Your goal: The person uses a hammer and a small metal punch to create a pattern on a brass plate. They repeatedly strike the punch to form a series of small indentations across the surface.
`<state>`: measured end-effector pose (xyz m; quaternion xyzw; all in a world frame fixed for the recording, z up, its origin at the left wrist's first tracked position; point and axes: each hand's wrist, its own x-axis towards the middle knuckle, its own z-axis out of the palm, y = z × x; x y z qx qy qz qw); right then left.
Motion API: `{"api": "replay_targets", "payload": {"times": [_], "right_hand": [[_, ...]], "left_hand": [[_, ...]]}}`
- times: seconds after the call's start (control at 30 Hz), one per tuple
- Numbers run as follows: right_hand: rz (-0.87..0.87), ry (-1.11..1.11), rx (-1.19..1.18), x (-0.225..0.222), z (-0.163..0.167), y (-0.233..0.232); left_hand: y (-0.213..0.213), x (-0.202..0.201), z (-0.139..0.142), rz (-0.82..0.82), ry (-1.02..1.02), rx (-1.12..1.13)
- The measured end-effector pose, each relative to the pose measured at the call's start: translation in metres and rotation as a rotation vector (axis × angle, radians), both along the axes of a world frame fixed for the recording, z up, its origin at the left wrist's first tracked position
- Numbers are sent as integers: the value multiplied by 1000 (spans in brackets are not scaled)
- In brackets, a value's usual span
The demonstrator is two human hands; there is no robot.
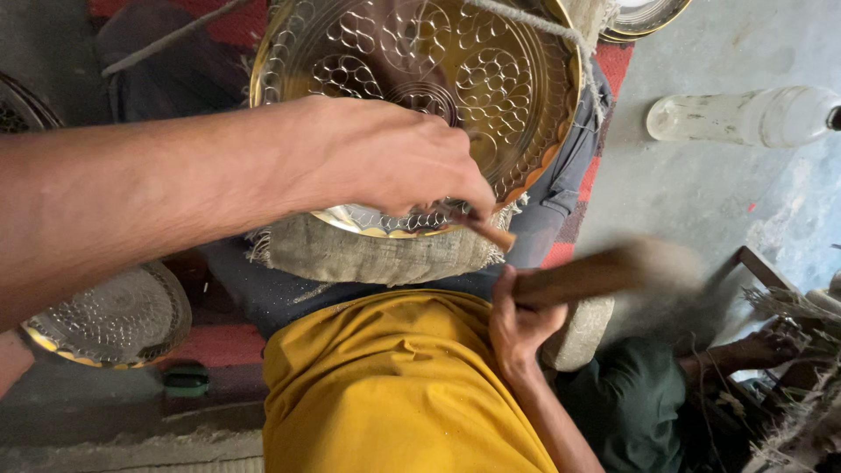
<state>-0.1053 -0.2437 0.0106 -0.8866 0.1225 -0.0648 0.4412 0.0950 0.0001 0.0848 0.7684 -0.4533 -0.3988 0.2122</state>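
Brass tray [412,96], round and embossed with loops, leans on a burlap pad [377,250] over my lap. My left hand [394,162] reaches across it, fingers [464,206] pinched shut on a small punch [492,231] set at the tray's near scalloped edge. My right hand [517,324] is wrapped tight around a wooden mallet [604,271], its head blurred, just right of the punch. To the right lies open grey floor [701,184] with a clear bottle [745,116] on its side. A second tray [114,320] sits at the left, crowding that edge.
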Motion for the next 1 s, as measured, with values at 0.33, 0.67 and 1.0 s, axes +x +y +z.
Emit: {"api": "replay_targets", "payload": {"times": [0.33,0.67,1.0], "right_hand": [[196,202,-224,7,12,-23],[41,28,-76,-7,-6,-8],[165,38,-320,9,3,-21]], "left_hand": [[18,-16,-19,179,-165,-238],[2,-5,-9,-18,-122,-115],[5,-20,-1,103,-187,-89]]}}
